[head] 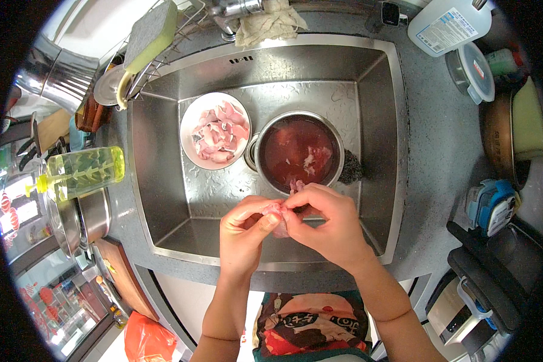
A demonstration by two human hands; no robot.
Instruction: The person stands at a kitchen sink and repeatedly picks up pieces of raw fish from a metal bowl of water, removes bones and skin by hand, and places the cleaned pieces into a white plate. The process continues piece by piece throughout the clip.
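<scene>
My left hand (248, 226) and my right hand (328, 217) meet over the front part of the stainless steel sink (163, 212). Between them they pinch one piece of raw pinkish meat (279, 230), thumb against fingers on both sides. Just beyond my fingertips stands a round metal pot (342, 158) filled with reddish, bloody water, in which some pale meat (311, 159) shows. To its left, a white bowl (187, 147) holds many pale pink raw meat pieces (219, 131). Both vessels rest on the sink floor.
A dark scouring pad (350, 167) lies right of the pot. A yellow-green soap bottle (88, 172) is on the left counter. A sponge (151, 36) sits in a wire rack behind. Faucet (237, 9) and cloth (271, 22) are at the back. A lidded container (472, 72) stands at the right.
</scene>
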